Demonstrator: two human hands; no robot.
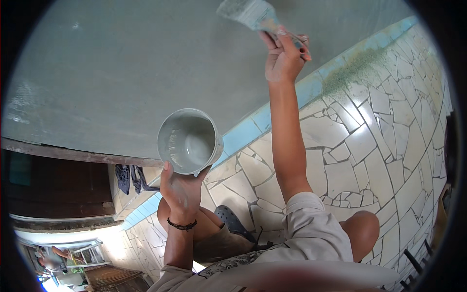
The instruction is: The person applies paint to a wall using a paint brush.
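Note:
My right hand (284, 58) grips a wide paintbrush (255, 14) by its handle, with the arm stretched out toward the grey wall (121, 63). The brush head is coated in pale grey and lies close to the wall; I cannot tell whether the bristles touch it. In my left hand (184, 192) is a grey bucket (214, 141), held from below and tilted so that its inside shows. A little pale grey liquid lies at the bottom, with smears along the inner side. A dark braided bracelet circles my left wrist.
A light blue tile strip (243, 134) runs along the foot of the wall. Irregular cream tiles (340, 180) cover the floor, with greenish grit (357, 70) by the strip. Dark cloths (130, 179) hang near a dark door (58, 187). Another person (61, 270) is at the lower left.

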